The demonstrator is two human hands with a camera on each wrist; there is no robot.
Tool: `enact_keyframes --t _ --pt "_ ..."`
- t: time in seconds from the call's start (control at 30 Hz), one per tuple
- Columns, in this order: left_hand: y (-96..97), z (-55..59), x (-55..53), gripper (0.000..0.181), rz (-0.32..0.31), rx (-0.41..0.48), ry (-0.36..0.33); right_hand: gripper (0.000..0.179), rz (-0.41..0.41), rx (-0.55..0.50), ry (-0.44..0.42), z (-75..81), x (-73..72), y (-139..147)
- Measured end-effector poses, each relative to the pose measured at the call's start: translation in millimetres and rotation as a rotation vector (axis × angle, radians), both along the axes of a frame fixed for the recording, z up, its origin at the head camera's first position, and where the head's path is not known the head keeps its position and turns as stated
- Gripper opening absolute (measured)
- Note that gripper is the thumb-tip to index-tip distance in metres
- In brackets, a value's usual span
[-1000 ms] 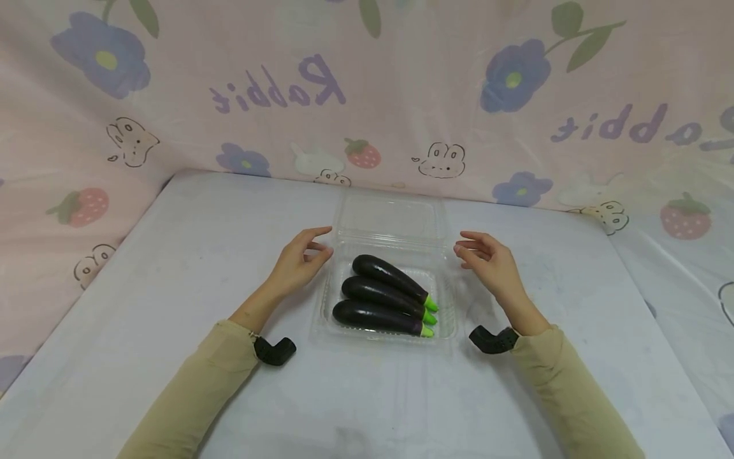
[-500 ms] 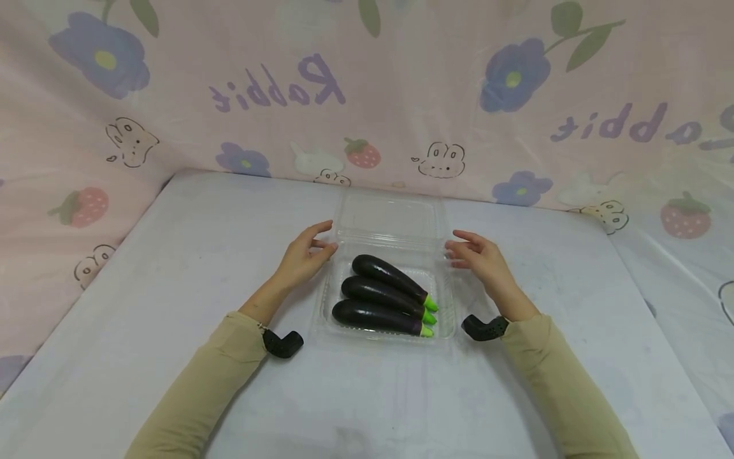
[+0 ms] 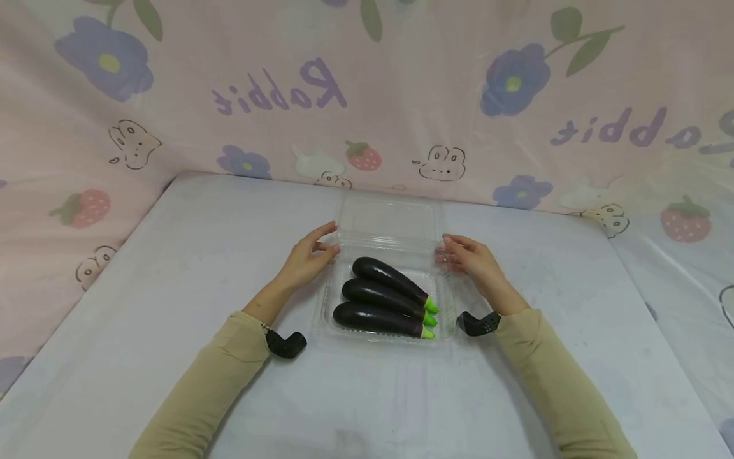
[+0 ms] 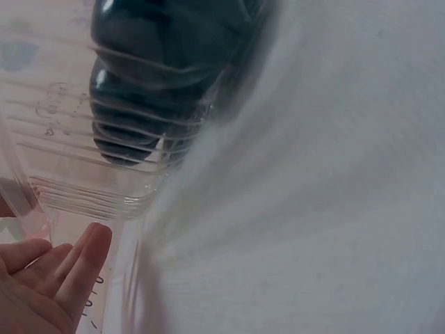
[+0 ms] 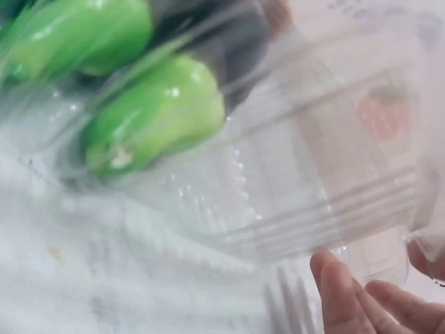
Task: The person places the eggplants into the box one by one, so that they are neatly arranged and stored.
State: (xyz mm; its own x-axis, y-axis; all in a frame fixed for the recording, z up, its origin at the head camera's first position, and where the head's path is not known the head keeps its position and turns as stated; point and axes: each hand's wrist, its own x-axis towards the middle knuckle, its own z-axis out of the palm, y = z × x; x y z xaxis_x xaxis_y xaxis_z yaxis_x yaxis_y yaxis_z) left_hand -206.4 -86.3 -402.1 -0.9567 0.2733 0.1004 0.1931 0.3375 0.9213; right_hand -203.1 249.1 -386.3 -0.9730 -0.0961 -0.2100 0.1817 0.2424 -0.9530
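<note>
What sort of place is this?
Probably a makeshift indoor recording setup: a white table enclosed by rabbit-print sheeting, and a black device, possibly a camera, at each wrist, such as the left one.

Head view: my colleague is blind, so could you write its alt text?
Three dark eggplants lie side by side in an open clear plastic clamshell on a white table. A person's two hands flank it near the hinge.

Dim light over the table (image 3: 241, 223) to its far edge, glints on eggplants (image 3: 378, 296), faint shadows by sleeves (image 3: 201, 389), right wrist view blurred.
</note>
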Motion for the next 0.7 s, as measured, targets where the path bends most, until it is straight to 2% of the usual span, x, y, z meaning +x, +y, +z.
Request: enact_keyframes --t 0.3,0.5,0.7 --pt "-0.5 -3.7 -0.8 0.057 -0.030 0.049 0.002 0.056 -0.005 -0.125 -0.030 -1.1 -2.0 1.4" --pt "-0.6 -5.4 -0.7 0.057 -0.047 0.083 0.006 0.058 -0.040 -0.226 -0.055 -1.4 -3.3 2.0" --pt "-1.4 -5.9 -1.0 0.056 -0.046 0.084 0.009 0.059 -0.069 -0.248 -0.049 -0.9 -2.0 1.2"
